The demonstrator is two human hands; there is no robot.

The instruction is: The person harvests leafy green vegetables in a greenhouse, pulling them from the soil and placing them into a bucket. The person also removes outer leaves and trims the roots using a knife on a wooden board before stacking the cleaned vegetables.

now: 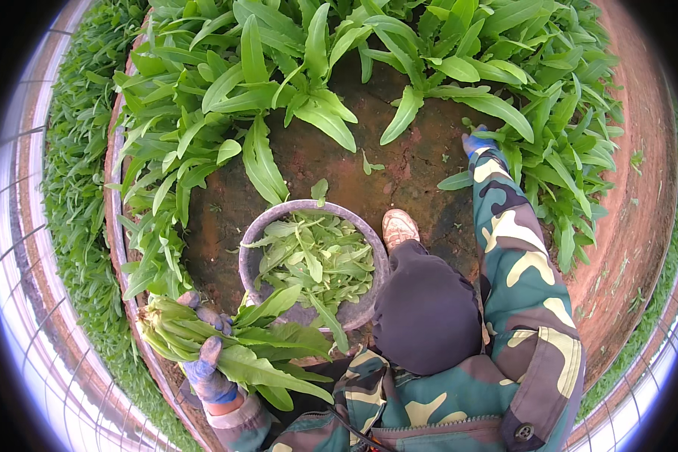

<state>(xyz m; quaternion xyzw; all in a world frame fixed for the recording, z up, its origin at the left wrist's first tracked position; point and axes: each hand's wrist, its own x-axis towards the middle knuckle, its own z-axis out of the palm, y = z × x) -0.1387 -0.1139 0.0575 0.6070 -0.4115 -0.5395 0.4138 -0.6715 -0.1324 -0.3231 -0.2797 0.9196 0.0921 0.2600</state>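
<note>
My left hand (210, 361), in a soiled blue glove, grips a bunch of cut leafy greens (175, 325) near the stems. The pale cut ends point left and the long leaves spread right, towards a grey plastic tub (311, 204). Loose leaves (316, 260) lie inside the tub. At the right, my right hand (479, 141), also in a blue glove, reaches in low beside the rooted lettuce-like plants (548, 152). Leaves partly cover its fingers, so whether it grips a stem is hidden.
Tall leafy plants (316, 51) curve around the far side of bare brown soil (339, 164). My shoe (400, 227) and dark-clad knee (427, 316) are right of the tub. A reddish dirt strip (638, 186) runs along the right; another planted bed (82, 186) lies left.
</note>
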